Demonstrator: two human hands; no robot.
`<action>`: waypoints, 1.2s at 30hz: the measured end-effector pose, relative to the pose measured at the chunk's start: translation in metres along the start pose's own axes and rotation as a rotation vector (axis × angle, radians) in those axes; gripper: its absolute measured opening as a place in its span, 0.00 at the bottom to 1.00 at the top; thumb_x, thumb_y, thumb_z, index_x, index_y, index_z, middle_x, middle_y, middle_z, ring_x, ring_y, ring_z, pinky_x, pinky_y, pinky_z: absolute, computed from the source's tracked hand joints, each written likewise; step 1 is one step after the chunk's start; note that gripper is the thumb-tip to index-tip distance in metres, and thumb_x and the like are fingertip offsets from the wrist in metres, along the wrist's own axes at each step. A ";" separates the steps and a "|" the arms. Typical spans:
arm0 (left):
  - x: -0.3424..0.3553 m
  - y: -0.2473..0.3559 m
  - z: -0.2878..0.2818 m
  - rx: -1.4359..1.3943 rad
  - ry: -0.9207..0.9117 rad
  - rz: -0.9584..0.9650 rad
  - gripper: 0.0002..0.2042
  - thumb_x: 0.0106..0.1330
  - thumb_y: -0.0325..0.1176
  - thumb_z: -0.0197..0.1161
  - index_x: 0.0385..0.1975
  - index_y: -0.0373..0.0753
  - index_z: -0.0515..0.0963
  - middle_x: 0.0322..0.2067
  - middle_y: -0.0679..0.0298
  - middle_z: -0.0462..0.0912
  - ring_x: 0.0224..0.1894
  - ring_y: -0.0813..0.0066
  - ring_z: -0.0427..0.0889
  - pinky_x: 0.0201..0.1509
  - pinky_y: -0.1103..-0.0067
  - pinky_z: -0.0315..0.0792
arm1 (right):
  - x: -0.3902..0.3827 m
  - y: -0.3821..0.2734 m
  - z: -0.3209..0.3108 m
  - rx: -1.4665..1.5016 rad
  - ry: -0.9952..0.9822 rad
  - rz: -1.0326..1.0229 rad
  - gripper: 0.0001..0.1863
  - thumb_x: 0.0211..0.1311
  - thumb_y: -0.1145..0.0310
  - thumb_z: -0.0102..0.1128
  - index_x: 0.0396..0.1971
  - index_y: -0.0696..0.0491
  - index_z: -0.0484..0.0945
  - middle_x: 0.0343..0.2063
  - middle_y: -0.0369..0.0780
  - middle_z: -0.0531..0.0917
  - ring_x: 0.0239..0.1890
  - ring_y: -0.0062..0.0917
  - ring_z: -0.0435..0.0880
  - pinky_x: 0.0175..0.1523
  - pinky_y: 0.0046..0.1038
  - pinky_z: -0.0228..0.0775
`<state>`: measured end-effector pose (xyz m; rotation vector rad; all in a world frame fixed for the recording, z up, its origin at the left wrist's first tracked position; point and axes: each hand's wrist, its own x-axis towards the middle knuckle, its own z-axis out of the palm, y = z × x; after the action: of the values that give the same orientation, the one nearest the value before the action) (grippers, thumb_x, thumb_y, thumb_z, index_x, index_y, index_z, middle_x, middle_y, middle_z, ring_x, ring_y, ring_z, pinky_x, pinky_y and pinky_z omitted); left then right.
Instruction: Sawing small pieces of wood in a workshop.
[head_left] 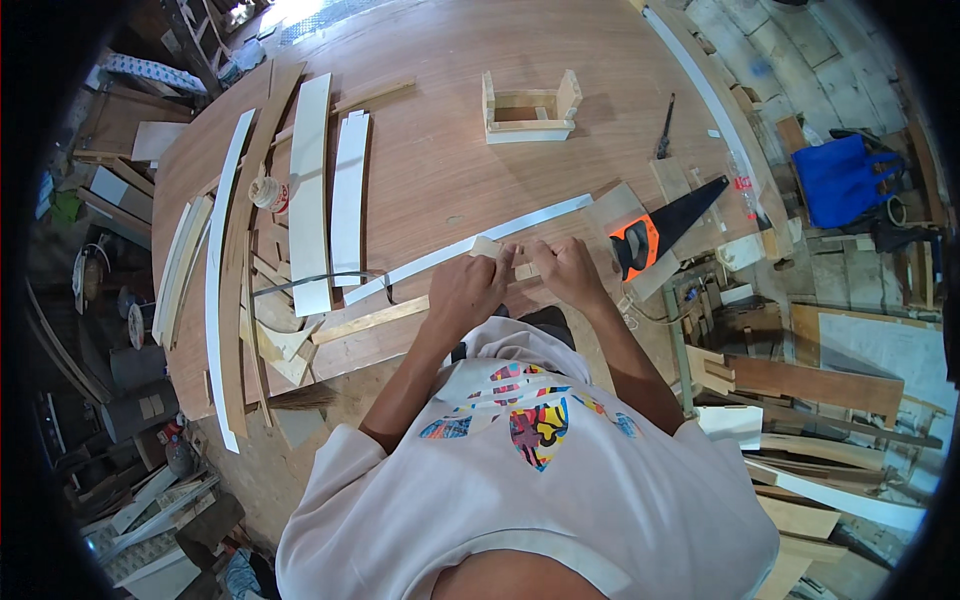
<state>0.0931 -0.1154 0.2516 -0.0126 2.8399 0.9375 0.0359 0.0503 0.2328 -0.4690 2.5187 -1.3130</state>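
Far left on the tabletop (pixel 440 160) lie long white strips (pixel 310 190), curved offcuts and a roll of tape (pixel 268 193). Toward the middle, the left hand (pixel 465 290) has its grip closed on a small wooden block (pixel 487 247), set against a thin white slat (pixel 470 245) (a wooden batten lies just beside it). The right hand (pixel 565 268) pinches the same joint. This looks like aligning pieces; next calls for steady pressure. Right: a handsaw (pixel 660 232).

A small pale wood block (pixel 487 246) sits pinched between both hands near the workbench's front edge. A second short offcut (pixel 526 270) lies at its 4 o'clock, flat, partly hidden.
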 end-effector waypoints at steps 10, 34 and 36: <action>-0.007 -0.015 0.025 0.072 0.186 -0.001 0.25 0.66 0.42 0.46 0.09 0.37 0.77 0.09 0.51 0.73 0.12 0.54 0.74 0.19 0.65 0.69 | -0.003 0.031 0.020 0.279 -0.124 0.085 0.25 0.63 0.61 0.44 0.12 0.66 0.67 0.05 0.40 0.65 0.12 0.19 0.63 0.21 0.32 0.60; 0.021 -0.020 0.060 -0.046 -0.426 0.468 0.14 0.59 0.36 0.60 0.42 0.37 0.72 0.40 0.55 0.73 0.37 0.53 0.78 0.38 0.66 0.70 | 0.030 0.255 -0.032 -0.663 0.209 0.500 0.28 0.46 0.63 0.60 0.45 0.64 0.64 0.45 0.56 0.69 0.52 0.48 0.69 0.55 0.39 0.64; 0.027 -0.003 0.073 0.007 -0.465 0.555 0.13 0.61 0.33 0.58 0.44 0.37 0.71 0.40 0.56 0.72 0.38 0.55 0.78 0.38 0.67 0.71 | 0.031 0.261 -0.034 -0.653 0.205 0.469 0.28 0.47 0.63 0.60 0.44 0.65 0.64 0.44 0.57 0.70 0.49 0.47 0.72 0.54 0.39 0.66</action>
<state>0.0770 -0.0735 0.1882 0.9065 2.4328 0.8674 -0.0472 0.2040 0.0332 0.1592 2.9428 -0.3729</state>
